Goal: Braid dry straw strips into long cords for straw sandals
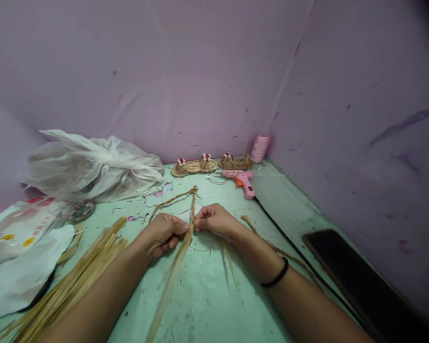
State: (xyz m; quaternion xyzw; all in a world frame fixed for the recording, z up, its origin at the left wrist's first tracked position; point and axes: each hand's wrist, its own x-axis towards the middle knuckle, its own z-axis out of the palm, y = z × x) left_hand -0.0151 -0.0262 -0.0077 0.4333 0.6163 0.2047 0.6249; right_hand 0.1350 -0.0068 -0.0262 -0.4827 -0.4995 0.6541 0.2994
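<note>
Two pinches noted: left hand [166, 232] and right hand [213, 220] clamp one thin tan twisted-straw cord [193, 205] over the pale-green counter [214, 300], twisting apparently the step, the next turn likely needing even tension.

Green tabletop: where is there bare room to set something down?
Largest patch: nearest the camera, between the straw strip and right forearm. Smaller: between the black cord and right wall, beyond the phone-like slab. Crowded: left, straw bundle, tied plastic bag; back, woven slippers, glue gun, thread cone; centre, left hand, right hand.
</note>
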